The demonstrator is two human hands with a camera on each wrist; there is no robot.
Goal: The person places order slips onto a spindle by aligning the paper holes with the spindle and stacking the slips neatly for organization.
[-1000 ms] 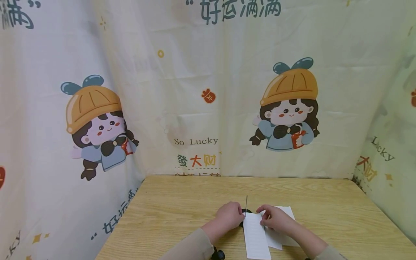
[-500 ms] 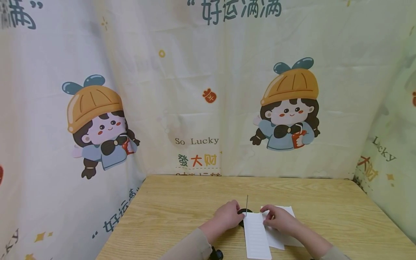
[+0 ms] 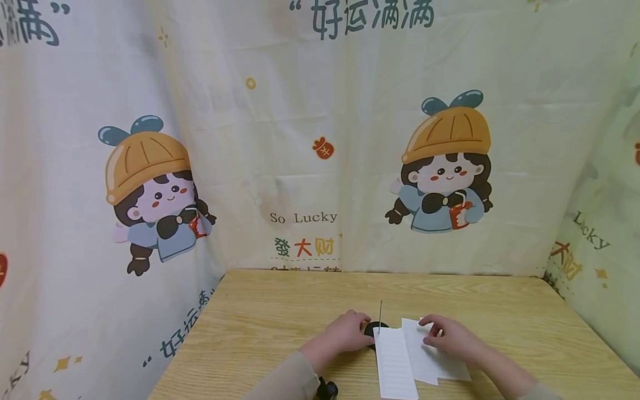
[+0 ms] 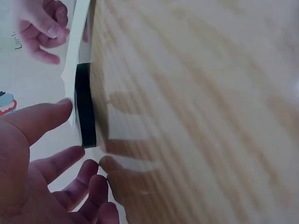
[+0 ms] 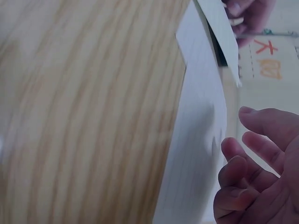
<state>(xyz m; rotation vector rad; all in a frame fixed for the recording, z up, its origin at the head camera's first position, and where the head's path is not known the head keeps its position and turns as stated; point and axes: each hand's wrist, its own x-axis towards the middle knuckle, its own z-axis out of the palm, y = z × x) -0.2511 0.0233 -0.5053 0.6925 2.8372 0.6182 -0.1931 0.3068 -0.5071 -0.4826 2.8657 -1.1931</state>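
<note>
A lined white paper slip (image 3: 395,364) lies over the round black base (image 3: 369,329) of a paper spike, whose thin metal rod (image 3: 381,312) stands upright through the slip's top end. My left hand (image 3: 345,332) is at the left side of that base, fingers loosely spread. In the left wrist view, the thumb (image 4: 63,108) reaches the edge of the slip and black base. My right hand (image 3: 454,338), fingers loosely bent and holding nothing, hovers over more lined slips (image 3: 419,355). These overlap each other to the right of the spike.
The wooden table (image 3: 280,300) carries the spike and slips near its front. A printed cloth (image 3: 290,166) hangs behind it and along both sides. A small black object (image 3: 327,389) shows beside the left sleeve (image 3: 287,378).
My right hand has moved right, away from the slip on the spike, to over the loose slips. My left hand has drawn slightly left, and its fingers have loosened at the base.
</note>
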